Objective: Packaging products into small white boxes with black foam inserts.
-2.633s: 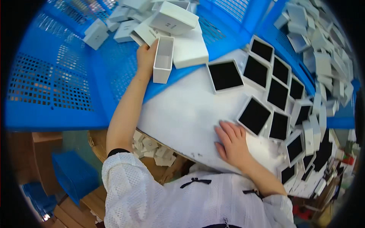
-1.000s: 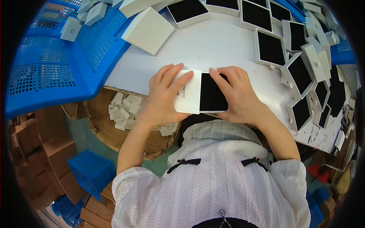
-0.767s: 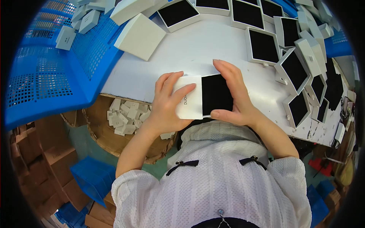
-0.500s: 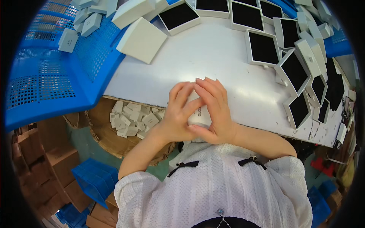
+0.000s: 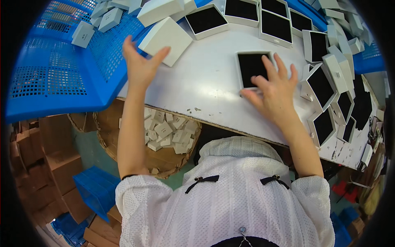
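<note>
My right hand rests with spread fingers on the near edge of a white box with a black insert lying on the white table. My left hand is raised and open, empty, just short of a plain white box lid at the table's left edge. Several more white boxes with black inserts line the far and right sides of the table.
A blue perforated crate at the left holds several small white boxes. Below the table a round cardboard container holds small white pieces. Brown cartons and blue crates stand on the floor at lower left.
Both hands were pressed together on a box near the table's front edge. Now the box lies farther out under my right hand, and my left hand has swung up toward the white lid.
</note>
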A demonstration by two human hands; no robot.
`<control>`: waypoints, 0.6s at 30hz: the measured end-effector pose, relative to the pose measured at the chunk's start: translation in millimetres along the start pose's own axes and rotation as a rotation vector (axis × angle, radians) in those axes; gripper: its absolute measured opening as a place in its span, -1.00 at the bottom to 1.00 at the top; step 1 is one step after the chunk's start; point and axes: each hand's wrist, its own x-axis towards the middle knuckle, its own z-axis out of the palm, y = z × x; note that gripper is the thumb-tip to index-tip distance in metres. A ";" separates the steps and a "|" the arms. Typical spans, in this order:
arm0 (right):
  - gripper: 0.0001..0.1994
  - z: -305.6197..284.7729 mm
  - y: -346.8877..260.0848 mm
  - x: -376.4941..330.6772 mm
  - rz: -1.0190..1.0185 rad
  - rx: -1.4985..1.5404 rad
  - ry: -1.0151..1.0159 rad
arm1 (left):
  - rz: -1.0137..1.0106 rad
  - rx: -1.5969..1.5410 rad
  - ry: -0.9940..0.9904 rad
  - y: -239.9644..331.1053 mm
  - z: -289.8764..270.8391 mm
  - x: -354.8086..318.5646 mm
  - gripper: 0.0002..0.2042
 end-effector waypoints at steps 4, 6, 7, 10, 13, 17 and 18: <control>-0.60 -2.4 8.3 -18.7 0.073 0.138 -0.027 | -0.055 -0.254 -0.251 2.5 4.7 -23.4 -0.30; -0.53 -6.4 11.7 -23.5 0.123 0.127 -0.074 | 0.722 -0.146 -0.175 -5.3 -0.4 -52.2 -0.43; -0.51 -6.4 11.3 -23.6 0.132 0.158 -0.065 | 0.718 -0.143 -0.180 -7.1 -6.0 -63.2 -0.43; -0.44 -2.0 14.4 -18.8 0.149 0.188 -0.072 | 0.777 0.029 -0.432 -1.1 -24.4 -87.0 -0.48; -0.39 6.3 15.3 -10.8 0.167 0.197 -0.071 | 0.470 0.232 -0.596 31.1 -33.6 -89.0 -0.39; -0.24 20.4 -18.8 -3.8 0.142 0.345 -0.052 | 0.483 0.096 -0.685 31.8 -7.7 -64.6 -0.23; -0.26 22.6 -33.0 -7.2 0.128 0.350 -0.055 | 0.439 0.023 -0.759 28.7 0.2 -60.3 -0.17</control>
